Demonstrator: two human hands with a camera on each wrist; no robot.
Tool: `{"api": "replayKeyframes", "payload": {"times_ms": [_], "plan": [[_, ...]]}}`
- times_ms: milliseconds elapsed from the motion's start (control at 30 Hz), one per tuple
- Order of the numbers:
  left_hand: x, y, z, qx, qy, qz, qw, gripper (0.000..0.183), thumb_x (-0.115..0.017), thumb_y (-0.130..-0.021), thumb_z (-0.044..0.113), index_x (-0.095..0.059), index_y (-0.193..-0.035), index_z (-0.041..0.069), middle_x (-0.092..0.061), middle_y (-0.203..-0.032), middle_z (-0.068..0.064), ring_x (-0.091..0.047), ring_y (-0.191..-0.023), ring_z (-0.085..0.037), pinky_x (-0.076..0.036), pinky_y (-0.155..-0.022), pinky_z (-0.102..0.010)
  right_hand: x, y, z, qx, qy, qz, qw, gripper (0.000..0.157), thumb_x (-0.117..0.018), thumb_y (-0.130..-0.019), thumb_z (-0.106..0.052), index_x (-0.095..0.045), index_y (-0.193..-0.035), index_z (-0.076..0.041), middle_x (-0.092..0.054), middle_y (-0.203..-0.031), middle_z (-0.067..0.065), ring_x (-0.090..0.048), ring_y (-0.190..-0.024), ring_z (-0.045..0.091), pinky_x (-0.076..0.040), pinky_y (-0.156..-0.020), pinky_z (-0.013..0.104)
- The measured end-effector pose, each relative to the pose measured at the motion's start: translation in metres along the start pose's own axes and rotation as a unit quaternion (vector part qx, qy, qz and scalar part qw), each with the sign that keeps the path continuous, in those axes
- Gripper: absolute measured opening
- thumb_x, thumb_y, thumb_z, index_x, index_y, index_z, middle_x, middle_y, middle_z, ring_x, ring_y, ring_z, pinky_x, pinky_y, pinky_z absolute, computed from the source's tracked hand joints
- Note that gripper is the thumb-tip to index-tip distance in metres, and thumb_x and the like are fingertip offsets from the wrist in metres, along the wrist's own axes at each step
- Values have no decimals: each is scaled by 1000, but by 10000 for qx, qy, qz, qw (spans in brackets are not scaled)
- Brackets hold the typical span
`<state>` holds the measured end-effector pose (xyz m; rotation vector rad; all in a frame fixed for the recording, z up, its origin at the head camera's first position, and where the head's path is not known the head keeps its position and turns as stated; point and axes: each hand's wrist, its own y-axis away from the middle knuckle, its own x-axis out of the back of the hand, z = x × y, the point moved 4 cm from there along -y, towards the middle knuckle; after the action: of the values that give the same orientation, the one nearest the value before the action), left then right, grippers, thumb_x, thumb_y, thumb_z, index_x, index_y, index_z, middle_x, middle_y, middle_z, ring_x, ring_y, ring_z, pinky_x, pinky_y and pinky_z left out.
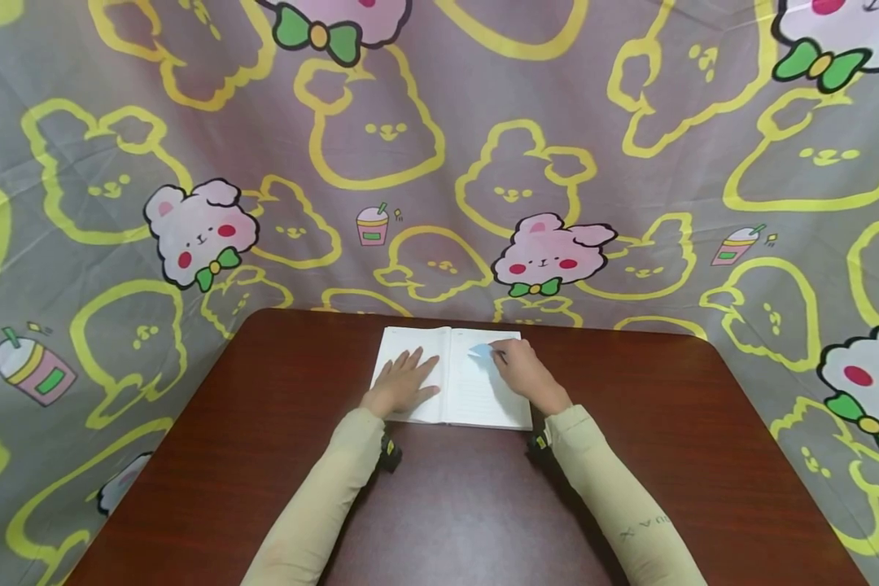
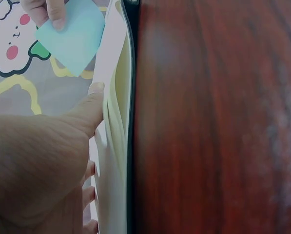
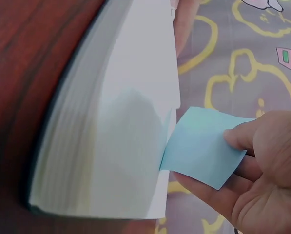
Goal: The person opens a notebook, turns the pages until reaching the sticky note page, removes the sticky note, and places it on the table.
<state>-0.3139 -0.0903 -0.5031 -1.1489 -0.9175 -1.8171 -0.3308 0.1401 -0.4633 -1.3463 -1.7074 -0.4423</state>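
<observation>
An open notebook with white ruled pages and a dark cover lies on the table. My left hand rests on its left page with fingers spread; in the left wrist view the thumb presses near the page edge. Over the right page, my right hand pinches a light blue sticky note between thumb and fingers. One edge of the note is close to the page in the right wrist view; whether it touches I cannot tell.
The notebook lies toward the far side of a dark reddish-brown table. A grey curtain with cartoon animals hangs behind and at both sides. Dark wrist devices sit beneath both sleeves.
</observation>
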Motion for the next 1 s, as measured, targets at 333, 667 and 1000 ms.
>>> {"api": "replayKeyframes", "payload": {"times_ms": [333, 667, 1000], "plan": [[1, 0, -1, -10, -99, 15, 9999, 63, -44, -107, 46, -27, -162, 20, -15, -170, -14, -13, -156, -41, -13, -123, -62, 12, -3, 6, 98, -133, 490, 9987, 25, -58, -101, -3, -71, -120, 7, -74, -106, 24, -55, -61, 17, -50, -66, 36], [-2, 0, -1, -4, -47, -10, 10000, 64, -43, -107, 46, -25, -163, 20, -13, -170, -14, -11, -156, -41, -10, -124, -61, 51, 5, 40, 106, 311, 765, 9965, 29, -57, -100, 0, -68, -126, 6, -70, -123, 24, -66, -90, 30, -52, -73, 45], [-4, -2, -4, 30, -11, -47, 10000, 65, -43, -107, 47, -24, -163, 22, -11, -171, -13, -8, -157, -39, -9, -124, -60, 56, 23, 78, 340, 1157, 9, 9927, 14, -59, -99, 1, -72, -106, 2, -72, -89, 16, -65, -75, 21, -55, -68, 44]]}}
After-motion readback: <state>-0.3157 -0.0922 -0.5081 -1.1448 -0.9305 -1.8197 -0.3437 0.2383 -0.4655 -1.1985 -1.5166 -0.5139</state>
